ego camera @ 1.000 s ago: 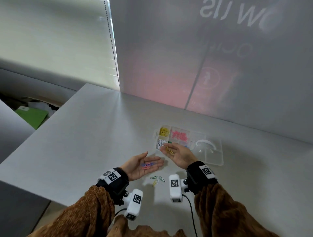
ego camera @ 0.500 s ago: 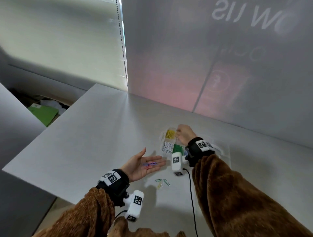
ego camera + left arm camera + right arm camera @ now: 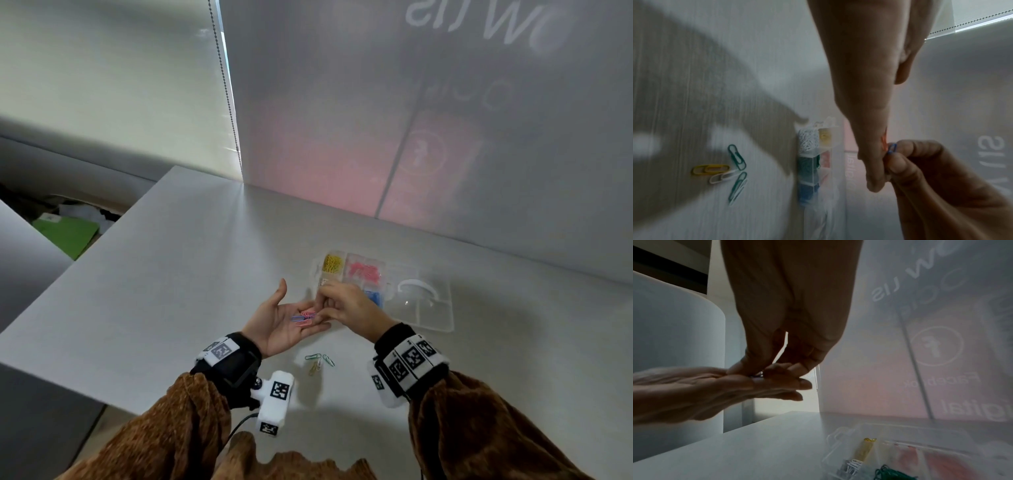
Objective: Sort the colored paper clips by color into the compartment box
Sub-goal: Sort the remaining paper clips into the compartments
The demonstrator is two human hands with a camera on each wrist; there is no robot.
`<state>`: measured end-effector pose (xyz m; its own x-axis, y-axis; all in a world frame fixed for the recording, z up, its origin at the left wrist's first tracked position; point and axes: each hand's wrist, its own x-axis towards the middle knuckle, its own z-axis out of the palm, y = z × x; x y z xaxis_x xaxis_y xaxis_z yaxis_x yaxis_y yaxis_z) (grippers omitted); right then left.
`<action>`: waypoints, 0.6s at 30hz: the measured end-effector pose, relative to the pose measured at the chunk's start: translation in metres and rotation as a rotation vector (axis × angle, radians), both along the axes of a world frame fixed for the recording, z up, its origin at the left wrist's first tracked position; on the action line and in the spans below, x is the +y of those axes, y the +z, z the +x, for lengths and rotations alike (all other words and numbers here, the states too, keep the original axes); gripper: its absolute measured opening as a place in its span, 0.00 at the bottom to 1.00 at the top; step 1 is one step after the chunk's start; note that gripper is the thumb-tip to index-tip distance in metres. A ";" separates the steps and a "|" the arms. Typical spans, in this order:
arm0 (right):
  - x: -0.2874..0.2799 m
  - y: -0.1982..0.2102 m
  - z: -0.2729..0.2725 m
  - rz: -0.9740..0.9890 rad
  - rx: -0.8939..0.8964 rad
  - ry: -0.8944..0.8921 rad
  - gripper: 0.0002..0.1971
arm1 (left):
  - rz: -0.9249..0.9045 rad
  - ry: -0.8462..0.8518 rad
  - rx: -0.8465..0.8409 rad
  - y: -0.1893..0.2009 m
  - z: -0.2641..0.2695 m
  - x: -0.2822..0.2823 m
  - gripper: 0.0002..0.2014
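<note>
My left hand (image 3: 291,313) lies palm up above the table, fingers straight, carrying a few pink and blue paper clips (image 3: 304,317). My right hand (image 3: 320,310) reaches onto that palm, and its thumb and forefinger pinch a blue clip (image 3: 892,148). Just beyond both hands stands the clear compartment box (image 3: 317,270), with yellow clips (image 3: 332,263), pink clips (image 3: 364,272) and blue clips (image 3: 376,297) in separate compartments. White clips (image 3: 807,141) and green clips (image 3: 890,473) fill two more. The right hand hides part of the box in the head view.
Several loose clips (image 3: 318,361) lie on the white table near my left wrist: green, white and yellow ones (image 3: 710,169). The box's clear lid (image 3: 424,305) lies open flat to the right. A frosted wall stands behind the box; the table's edge runs along the left.
My right hand has come back from the box's yellow compartment to my left palm and now pinches a blue clip there. The left hand stayed palm up.
</note>
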<state>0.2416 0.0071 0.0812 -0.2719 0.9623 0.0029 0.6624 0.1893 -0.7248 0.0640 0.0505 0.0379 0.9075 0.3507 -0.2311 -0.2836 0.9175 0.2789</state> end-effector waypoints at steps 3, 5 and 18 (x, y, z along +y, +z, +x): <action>-0.005 0.009 -0.002 -0.032 0.179 -0.098 0.06 | 0.001 0.022 0.072 0.005 0.003 -0.001 0.43; -0.006 0.014 -0.008 -0.043 0.215 -0.100 0.03 | -0.009 0.043 0.096 0.007 0.006 -0.002 0.43; -0.010 0.013 -0.034 0.009 0.105 -0.076 0.01 | -0.079 0.029 0.070 0.011 0.012 -0.005 0.42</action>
